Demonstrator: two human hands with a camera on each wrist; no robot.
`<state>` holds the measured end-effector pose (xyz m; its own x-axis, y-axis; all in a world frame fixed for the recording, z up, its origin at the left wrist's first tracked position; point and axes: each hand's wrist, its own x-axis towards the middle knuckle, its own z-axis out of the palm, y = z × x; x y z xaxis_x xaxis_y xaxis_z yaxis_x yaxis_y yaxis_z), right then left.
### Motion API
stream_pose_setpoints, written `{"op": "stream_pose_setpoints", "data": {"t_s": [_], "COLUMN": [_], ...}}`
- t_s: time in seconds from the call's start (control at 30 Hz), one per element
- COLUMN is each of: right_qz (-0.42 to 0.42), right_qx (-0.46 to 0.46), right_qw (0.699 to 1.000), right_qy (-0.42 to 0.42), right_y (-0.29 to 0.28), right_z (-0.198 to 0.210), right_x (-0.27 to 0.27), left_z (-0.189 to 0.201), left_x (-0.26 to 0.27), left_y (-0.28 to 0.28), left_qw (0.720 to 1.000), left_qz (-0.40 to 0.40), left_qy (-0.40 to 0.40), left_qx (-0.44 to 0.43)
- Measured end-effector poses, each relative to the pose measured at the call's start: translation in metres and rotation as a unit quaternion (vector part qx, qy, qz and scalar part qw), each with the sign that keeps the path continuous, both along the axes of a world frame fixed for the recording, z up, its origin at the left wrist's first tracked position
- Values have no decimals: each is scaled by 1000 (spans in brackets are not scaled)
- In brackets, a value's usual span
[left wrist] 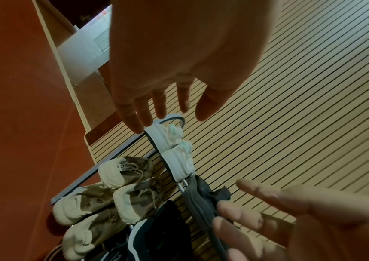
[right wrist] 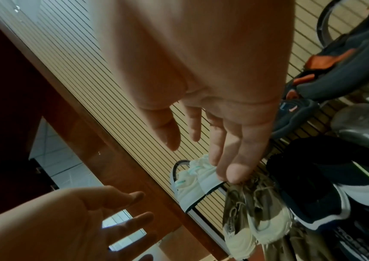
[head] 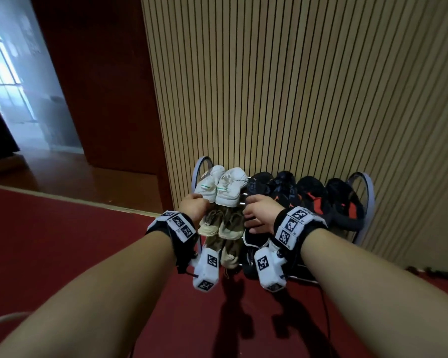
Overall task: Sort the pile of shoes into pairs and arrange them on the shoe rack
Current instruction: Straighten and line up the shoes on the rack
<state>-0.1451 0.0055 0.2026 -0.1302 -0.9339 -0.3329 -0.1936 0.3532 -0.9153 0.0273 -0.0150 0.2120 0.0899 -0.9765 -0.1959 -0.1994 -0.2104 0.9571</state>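
A metal shoe rack stands against the slatted wall. Its top tier holds a pair of white sneakers, then black shoes and black-and-red shoes. Beige shoes fill the two tiers below on the left, with dark shoes beside them. My left hand hovers at the left white sneaker's heel with straight fingers and holds nothing. My right hand is spread in front of the black shoes, also holding nothing. In the right wrist view its fingers reach the white sneakers.
The slatted wall backs the rack. Red carpet covers the floor in front. A dark red wooden panel and a doorway lie to the left. A thin cable trails on the carpet below my right arm.
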Motion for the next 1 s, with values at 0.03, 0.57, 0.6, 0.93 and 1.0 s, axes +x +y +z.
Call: {"op": "stream_pose_setpoints", "data": {"t_s": [0.03, 0.57, 0.6, 0.93, 1.0], "right_qz": [6, 40, 43, 93, 80], "right_qx": [-7, -70, -74, -67, -64], "right_qw": [1000, 996, 994, 988, 992], "right_qy": [7, 37, 73, 100, 73], "right_y": [-2, -120, -123, -122, -115], "right_z": [-5, -70, -74, -69, -62], "right_x": [-1, 4, 5, 0, -2], "left_z": [-5, -74, -75, -75, -68], "left_x": [-2, -21, -22, -28, -34], "left_y": [-3, -110, -113, -115, -110], "left_qw": [1000, 1000, 1000, 999, 999], "left_qz": [8, 7, 11, 4, 17], "left_qy": [0, -1, 7, 46, 37], "left_qx": [3, -24, -22, -14, -3]}}
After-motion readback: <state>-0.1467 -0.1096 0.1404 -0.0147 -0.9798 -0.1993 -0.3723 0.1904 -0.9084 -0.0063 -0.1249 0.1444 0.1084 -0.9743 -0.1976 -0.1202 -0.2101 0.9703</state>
